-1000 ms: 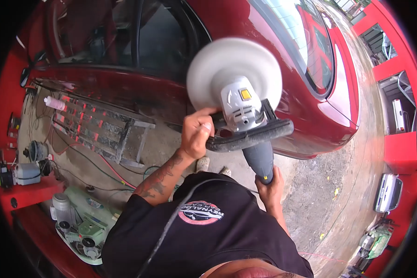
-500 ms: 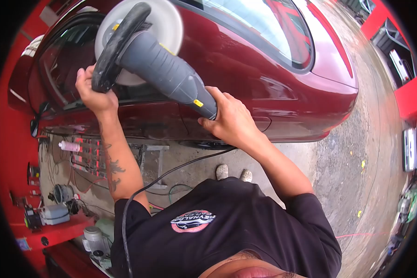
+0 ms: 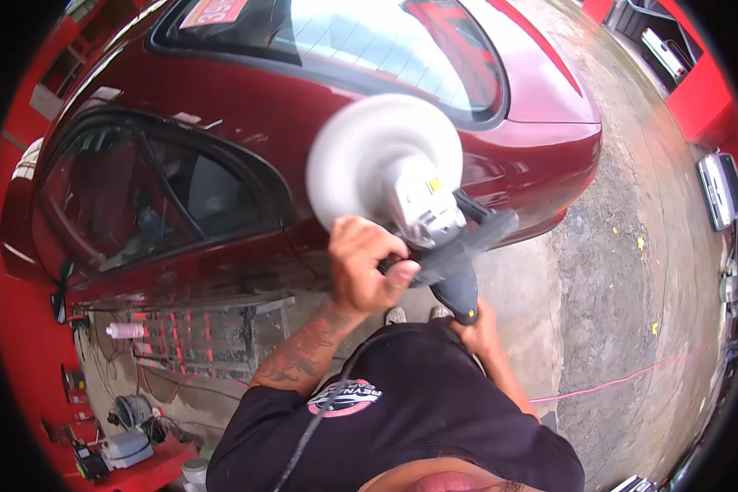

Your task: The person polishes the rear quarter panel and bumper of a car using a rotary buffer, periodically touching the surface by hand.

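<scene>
A car polisher [image 3: 422,217] with a round white pad [image 3: 336,172] is held between my two hands at the dark red car [image 3: 254,107]. My left hand [image 3: 361,266] is closed around one end of its black front handle [image 3: 459,254]. Lower down, near my waist, my right hand [image 3: 480,328] grips the rear of the dark grey body, its fingers partly hidden. The pad is smeared as if spinning and lies over the rear side panel. Whether it touches the paint I cannot tell. A black cord [image 3: 316,426] runs down across my shirt.
Left of me stands a rack [image 3: 193,340] with a pink bottle [image 3: 125,330] on it. Hoses and cables trail over the floor beside a red bench [image 3: 152,471] with equipment. A thin red line [image 3: 607,384] crosses the concrete at right.
The polisher has swung from the upper left toward me and to the right, its pad now facing the car. My right hand has dropped near my waist, and more rear window shows.
</scene>
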`<state>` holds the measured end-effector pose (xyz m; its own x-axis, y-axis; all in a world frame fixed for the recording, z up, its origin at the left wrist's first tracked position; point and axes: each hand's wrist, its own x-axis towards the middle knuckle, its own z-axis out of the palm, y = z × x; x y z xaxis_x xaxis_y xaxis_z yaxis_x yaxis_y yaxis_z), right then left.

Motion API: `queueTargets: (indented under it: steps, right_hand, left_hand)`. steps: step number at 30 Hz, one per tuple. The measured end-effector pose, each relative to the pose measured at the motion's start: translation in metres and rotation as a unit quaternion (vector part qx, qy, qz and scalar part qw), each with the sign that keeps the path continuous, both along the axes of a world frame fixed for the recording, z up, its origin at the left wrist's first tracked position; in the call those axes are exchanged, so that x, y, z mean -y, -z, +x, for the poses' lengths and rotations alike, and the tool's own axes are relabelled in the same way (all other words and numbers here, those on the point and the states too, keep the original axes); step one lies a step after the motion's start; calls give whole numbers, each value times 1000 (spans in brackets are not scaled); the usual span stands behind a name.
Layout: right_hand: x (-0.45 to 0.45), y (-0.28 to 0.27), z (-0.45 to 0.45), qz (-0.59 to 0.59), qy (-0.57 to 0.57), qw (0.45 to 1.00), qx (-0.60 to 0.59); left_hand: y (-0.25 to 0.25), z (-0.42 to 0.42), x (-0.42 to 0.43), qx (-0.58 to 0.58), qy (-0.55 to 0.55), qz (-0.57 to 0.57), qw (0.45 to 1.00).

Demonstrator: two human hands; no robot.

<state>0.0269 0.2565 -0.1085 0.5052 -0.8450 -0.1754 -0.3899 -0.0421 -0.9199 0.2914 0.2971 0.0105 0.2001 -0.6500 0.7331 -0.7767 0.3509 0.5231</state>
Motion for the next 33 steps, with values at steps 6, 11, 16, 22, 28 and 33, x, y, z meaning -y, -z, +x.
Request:
queueTargets:
  steps: [6, 11, 16, 22, 28, 33]
  right_hand:
    - [-29, 51, -57, 64, 88, 993, -47]
    - [-17, 62, -55, 22, -18, 996, -81]
    - [34, 32, -9, -4, -277, 953, -119]
    - [41, 30, 44, -4, -518, 855, -8]
    - [51, 65, 3, 91, -500, 861, -11]
    - [89, 105, -72, -42, -555, 806, -199]
  left_hand:
    - [39, -47, 33, 100, 101, -2, 990]
    - [52, -33, -29, 113, 59, 94, 987]
    - [53, -32, -116, 50, -151, 167, 973]
    - [58, -97, -197, -104, -483, 234, 837]
    - [98, -204, -234, -247, -617, 284, 691]
    - [109, -280, -239, -306, -661, 302, 615]
